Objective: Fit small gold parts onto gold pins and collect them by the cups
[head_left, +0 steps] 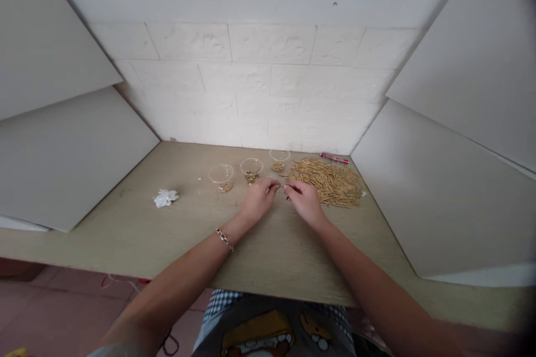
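At far left, 2 pale panels (pixel 71 150) lean over the surface (pixel 125 234), 1 above the other. Just in from them lies a crumpled white tissue (pixel 165 198). Next comes a clear left cup (pixel 215 181) with small golden pieces (pixel 225 187) showing at its base. The person's left forearm crosses in front, with a linked bracelet (pixel 225 240) at the wrist. A clear middle cup (pixel 243 171), also holding small golden pieces, stands just beyond the left hand (pixel 258 199). That hand's grip is bent inward, thumb close to fingers; I cannot tell whether it pinches anything. Farther back and slightly right, a clear rear cup (pixel 274 159) holds more of the pieces.

The right hand (pixel 305 201) faces the left, fingertips nearly meeting. Its thumb and forefinger are close together, but what they may pinch is too small to tell. Something dark shows under its fingers, too blurred to name.

Just beyond and right of this hand, thin golden sticks (pixel 335 184) are spread in a broad heap. A red tube (pixel 334 158) lies behind the heap, near the white wall (pixel 251 89). At far right, 2 more pale panels close off the side.
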A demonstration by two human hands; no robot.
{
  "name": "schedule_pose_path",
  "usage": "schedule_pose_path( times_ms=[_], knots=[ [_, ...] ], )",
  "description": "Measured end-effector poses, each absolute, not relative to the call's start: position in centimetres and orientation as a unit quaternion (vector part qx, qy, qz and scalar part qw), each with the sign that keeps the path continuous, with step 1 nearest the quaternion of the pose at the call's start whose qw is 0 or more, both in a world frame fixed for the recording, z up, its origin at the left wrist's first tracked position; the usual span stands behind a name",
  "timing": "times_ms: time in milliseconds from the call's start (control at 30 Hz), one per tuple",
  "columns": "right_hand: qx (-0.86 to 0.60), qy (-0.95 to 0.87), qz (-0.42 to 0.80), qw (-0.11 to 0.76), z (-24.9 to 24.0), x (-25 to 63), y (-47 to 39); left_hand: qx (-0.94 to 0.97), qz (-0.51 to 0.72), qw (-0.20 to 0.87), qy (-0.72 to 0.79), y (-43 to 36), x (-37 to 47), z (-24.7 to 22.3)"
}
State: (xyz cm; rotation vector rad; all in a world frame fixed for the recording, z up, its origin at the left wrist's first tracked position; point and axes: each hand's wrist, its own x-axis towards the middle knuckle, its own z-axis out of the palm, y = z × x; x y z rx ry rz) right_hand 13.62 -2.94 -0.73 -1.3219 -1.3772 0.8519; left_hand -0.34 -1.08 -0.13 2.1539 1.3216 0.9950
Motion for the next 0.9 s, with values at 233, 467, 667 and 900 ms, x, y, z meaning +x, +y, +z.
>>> schedule_pose_path(
  times_ms=[233,467,667,900],
  knots=[
    [-0.565,-0.619,0.256,0.482,-1.08,13.64,-2.92,0.781,0.353,0.218,0.466,-1.1,-0.41,0.12],
    [-0.541,-0.671,0.179,0.475,-1.19,13.88,-3.01,0.765,0.36,0.255,0.469,-1.12,-0.3,0.31],
    [-0.532,-0.694,0.154,0.461,-0.58,13.9,-3.19,0.763,0.366,0.268,0.461,-1.23,-0.31,0.39],
    [-0.544,-0.665,0.187,0.477,-0.51,13.62,-3.3,0.784,0.371,0.212,0.449,-1.13,-0.38,-0.01]
  ],
)
